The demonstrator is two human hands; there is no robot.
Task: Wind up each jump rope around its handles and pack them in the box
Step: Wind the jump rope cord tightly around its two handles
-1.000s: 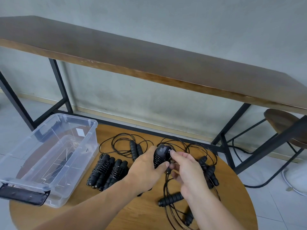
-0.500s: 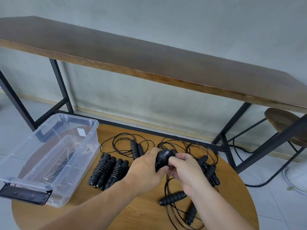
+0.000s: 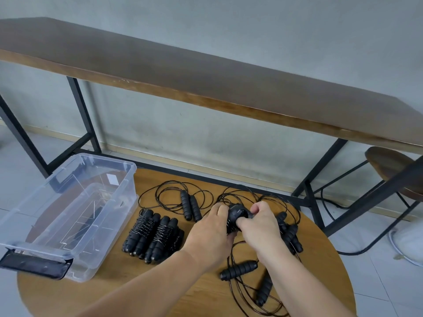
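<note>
left hand [image 3: 209, 234] grips rope bundle [image 3: 235, 217] above surface [image 3: 119, 284] | right hand [image 3: 261, 225] pinches same bundle | wound ropes [image 3: 152, 234] lie just beside clear box [image 3: 68, 213] | loose ropes [image 3: 190, 203] behind and right of hands

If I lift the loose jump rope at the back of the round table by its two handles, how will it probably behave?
The loose jump rope will likely be floppy: its thin cord lies in slack loops and should trail and swing. The two handles look stiff and ribbed, so probably not slippery. Being round, they may roll if pushed. The cord seems apart from the right tangle, so snagging looks unlikely.
</note>
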